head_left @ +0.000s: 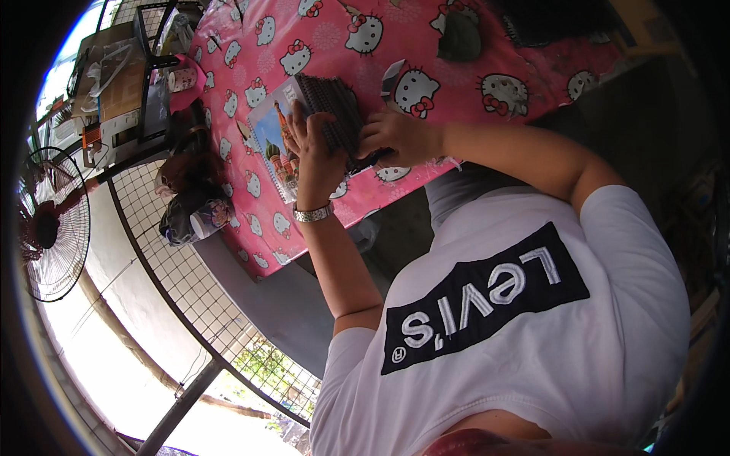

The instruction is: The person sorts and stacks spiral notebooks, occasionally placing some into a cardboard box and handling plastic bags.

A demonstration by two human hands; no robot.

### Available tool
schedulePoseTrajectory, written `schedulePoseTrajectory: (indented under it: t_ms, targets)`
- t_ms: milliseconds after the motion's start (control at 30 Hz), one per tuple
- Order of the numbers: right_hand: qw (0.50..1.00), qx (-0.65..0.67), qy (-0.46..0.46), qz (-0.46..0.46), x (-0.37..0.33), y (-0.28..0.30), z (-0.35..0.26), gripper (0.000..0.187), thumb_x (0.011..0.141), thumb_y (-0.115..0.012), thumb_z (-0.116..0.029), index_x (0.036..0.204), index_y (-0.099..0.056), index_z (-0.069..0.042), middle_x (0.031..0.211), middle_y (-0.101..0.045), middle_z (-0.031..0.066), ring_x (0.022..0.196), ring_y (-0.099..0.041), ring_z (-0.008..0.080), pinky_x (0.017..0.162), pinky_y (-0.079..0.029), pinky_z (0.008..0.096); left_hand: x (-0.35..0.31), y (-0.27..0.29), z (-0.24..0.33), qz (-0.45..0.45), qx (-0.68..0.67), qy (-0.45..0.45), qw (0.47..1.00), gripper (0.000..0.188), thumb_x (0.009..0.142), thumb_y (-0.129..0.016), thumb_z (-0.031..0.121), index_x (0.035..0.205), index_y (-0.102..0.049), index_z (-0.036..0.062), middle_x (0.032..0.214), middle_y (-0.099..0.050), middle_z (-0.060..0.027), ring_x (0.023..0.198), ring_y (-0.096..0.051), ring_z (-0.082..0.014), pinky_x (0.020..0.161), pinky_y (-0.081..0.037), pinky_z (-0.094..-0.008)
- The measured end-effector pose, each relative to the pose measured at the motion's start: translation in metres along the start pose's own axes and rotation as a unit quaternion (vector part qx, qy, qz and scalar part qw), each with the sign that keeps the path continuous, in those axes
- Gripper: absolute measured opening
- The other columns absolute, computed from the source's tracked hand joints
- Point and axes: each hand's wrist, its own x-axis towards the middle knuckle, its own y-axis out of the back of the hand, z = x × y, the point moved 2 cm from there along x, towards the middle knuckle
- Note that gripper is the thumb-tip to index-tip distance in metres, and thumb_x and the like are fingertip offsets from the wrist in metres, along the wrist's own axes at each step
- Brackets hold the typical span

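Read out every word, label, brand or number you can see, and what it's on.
I'll leave the wording out.
White T-shirt: large pale letters on a black patch, readable, upside down.
Notebook under the left hand: small dark mark on its cover, too small to read.
Brown cardboard: faint marks, too blurred to read.

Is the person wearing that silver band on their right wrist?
No, the silver band circles the wrist of the left hand, while the right hand has a bare wrist.

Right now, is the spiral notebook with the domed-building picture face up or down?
Face up: the spiral notebook shows its picture, partly covered by your left hand.
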Motion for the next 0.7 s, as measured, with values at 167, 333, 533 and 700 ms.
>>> schedulePoseTrajectory:
  t_ms: [167, 333, 533, 700]
  targets:
    - [0.903, 0.219, -0.239, -0.281, 0.024, 0.007, 0.013, 0.033, 0.090, -0.063, -0.027, 0.114, -0.067, -0.004, 0.102, -0.071, 0.0146, 0.092, -0.067, 0.0280, 0.083, -0.051, 0.0366, 0.002, 0.000, 0.003, 0.003, 0.047, 0.009, 0.999, 0.055, 0.066, -0.066, 0.002, 0.117, -0.052, 0.0162, 0.155, -0.023, -0.0257, 0.145, -0.014, -0.0473, 0.118, -0.013, -0.0525]
    - [0.958, 0.165, -0.147, -0.185, 0.015, 0.019, 0.014, 0.040, 0.080, -0.074, -0.033, 0.112, -0.069, -0.009, 0.108, -0.068, 0.0095, 0.102, -0.064, 0.0259, 0.087, -0.048, 0.0394, 0.001, -0.007, 0.006, 0.026, 0.048, 0.023, 0.998, 0.058, 0.068, -0.073, 0.008, 0.121, -0.049, 0.0164, 0.155, -0.022, -0.0259, 0.145, -0.013, -0.0468, 0.117, -0.014, -0.0525]
    - [0.989, 0.015, -0.076, -0.126, 0.008, 0.022, 0.013, 0.043, 0.071, -0.080, -0.034, 0.109, -0.069, -0.016, 0.113, -0.062, 0.0032, 0.111, -0.057, 0.0231, 0.098, -0.037, 0.0424, 0.000, -0.006, 0.002, 0.013, 0.060, 0.030, 0.998, 0.066, 0.068, -0.078, 0.012, 0.126, -0.047, 0.0165, 0.154, -0.022, -0.0270, 0.145, -0.014, -0.0461, 0.117, -0.016, -0.0519]
    - [0.986, 0.050, -0.086, -0.132, 0.009, 0.014, 0.020, 0.041, 0.074, -0.078, -0.035, 0.108, -0.070, -0.013, 0.107, -0.065, 0.0066, 0.101, -0.062, 0.0241, 0.089, -0.046, 0.0398, 0.004, -0.005, 0.006, 0.004, 0.061, 0.030, 0.998, 0.067, 0.068, -0.078, 0.010, 0.126, -0.047, 0.0169, 0.155, -0.019, -0.0267, 0.145, -0.014, -0.0455, 0.117, -0.016, -0.0512]
